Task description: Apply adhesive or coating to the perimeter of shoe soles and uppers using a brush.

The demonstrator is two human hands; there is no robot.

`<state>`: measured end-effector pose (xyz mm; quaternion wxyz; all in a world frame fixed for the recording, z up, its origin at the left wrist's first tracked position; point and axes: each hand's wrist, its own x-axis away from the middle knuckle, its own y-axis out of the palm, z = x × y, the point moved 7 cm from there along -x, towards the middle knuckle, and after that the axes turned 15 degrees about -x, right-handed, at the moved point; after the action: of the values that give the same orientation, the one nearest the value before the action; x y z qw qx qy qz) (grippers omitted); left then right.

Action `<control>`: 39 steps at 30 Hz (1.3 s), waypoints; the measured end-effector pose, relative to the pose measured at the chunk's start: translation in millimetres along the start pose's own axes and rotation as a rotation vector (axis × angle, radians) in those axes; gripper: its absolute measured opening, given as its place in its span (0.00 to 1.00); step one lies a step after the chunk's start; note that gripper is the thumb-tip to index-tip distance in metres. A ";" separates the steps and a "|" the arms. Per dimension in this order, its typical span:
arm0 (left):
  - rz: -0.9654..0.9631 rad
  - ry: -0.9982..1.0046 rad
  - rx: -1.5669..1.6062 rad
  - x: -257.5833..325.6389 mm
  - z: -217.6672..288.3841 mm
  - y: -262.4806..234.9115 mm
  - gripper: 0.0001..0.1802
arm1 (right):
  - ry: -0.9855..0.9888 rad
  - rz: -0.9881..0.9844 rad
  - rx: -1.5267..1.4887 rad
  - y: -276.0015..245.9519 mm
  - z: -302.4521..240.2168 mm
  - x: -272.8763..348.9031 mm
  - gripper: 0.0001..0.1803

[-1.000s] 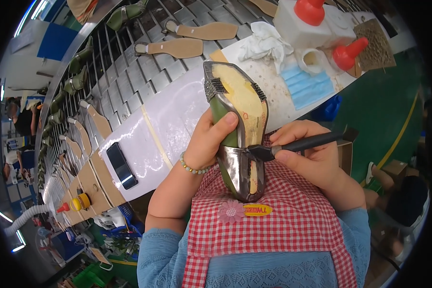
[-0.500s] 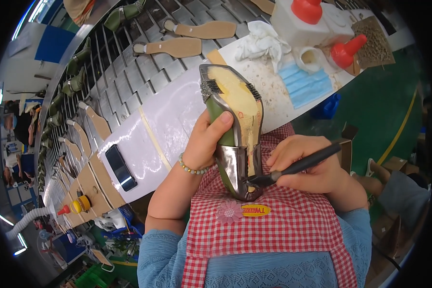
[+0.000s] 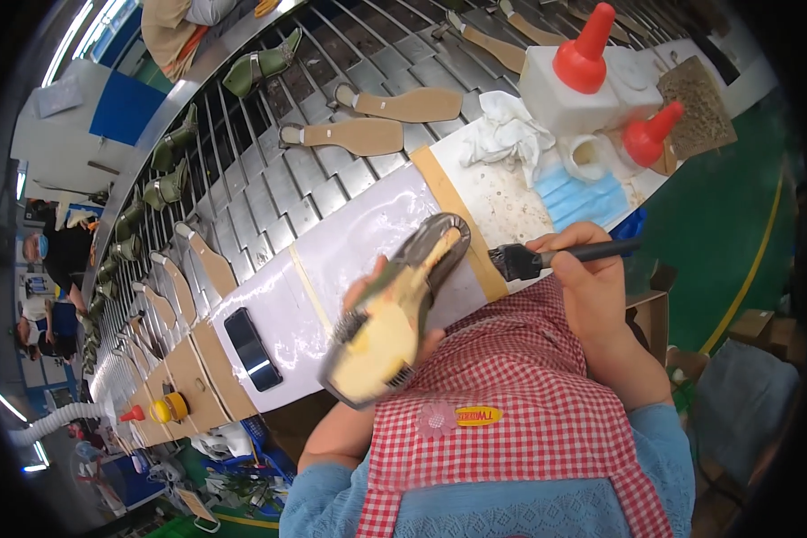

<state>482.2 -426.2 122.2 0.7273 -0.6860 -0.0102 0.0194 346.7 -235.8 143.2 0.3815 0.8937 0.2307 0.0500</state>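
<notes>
**Shoe upper held sole-up in one hand, brush in the other, at a conveyor-side bench**

The left hand (image 3: 387, 300) is closed around a shoe upper (image 3: 394, 314), fingers wrapped behind it and largely hidden; the shoe lies tilted, sole side up, its yellowish bottom facing the camera, heel end toward the bench and toe end low over the lap. The shoe is blurred, so finer detail cannot be told. It sits above the near edge of the white bench (image 3: 332, 260), in front of a red-checked apron (image 3: 520, 403). The right hand (image 3: 592, 287) is shut on the dark handle of a brush (image 3: 556, 258), whose black bristles point left, just beside the heel end of the shoe and apart from it. The brush head lies over a tan tape strip (image 3: 462, 224) that crosses the bench. On the bench top further right: a crumpled white cloth (image 3: 507, 134), a blue face mask (image 3: 583, 197), a small open pot (image 3: 592, 154), two white bottles with red conical caps, the larger (image 3: 583, 76) behind the smaller (image 3: 650, 139), and a brown pad (image 3: 695, 108). A dark phone (image 3: 253, 348) lies flat toward the left end of the bench. Beyond the bench runs a slatted metal conveyor (image 3: 269, 193) carrying tan insoles (image 3: 354, 136) and green shoe uppers (image 3: 260, 65). Another person (image 3: 63, 255) stands far left
</notes>
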 end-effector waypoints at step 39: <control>-0.177 0.242 0.124 -1.5 -37.2 2.1 0.44 | 0.135 -0.082 0.113 35.2 45.0 -7.3 0.11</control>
<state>482.2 -463.3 117.9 0.7629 -0.6337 0.0182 -0.1270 365.4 -290.0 137.0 0.3160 0.8982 0.2948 0.0812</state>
